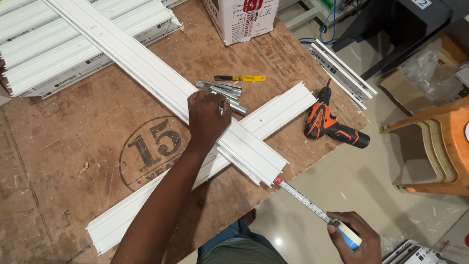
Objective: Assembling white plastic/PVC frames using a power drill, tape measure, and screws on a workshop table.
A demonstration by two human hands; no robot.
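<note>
Pressing down on the long white channel strip (161, 83), the left hand (209, 115) lies with fingers curled and knuckles up, fingertips bearing on the strip's upper face where it crosses a second white strip (254, 124). Whether anything small is pinched under those fingers cannot be told. The long strip runs diagonally across the plywood table (58, 146), its near end just reaching the table edge. The right hand (354, 237) is closed around the case of a tape measure (348, 234), held off the table over the tiled floor. The tape's blade (303, 198) is drawn out, its red end hook meeting the near end of the long strip. Several metal pieces (222, 90) lie just beyond the left hand, a yellow-handled tool (240, 78) past them. An orange cordless drill (330, 124) rests near the table's right edge.
</note>
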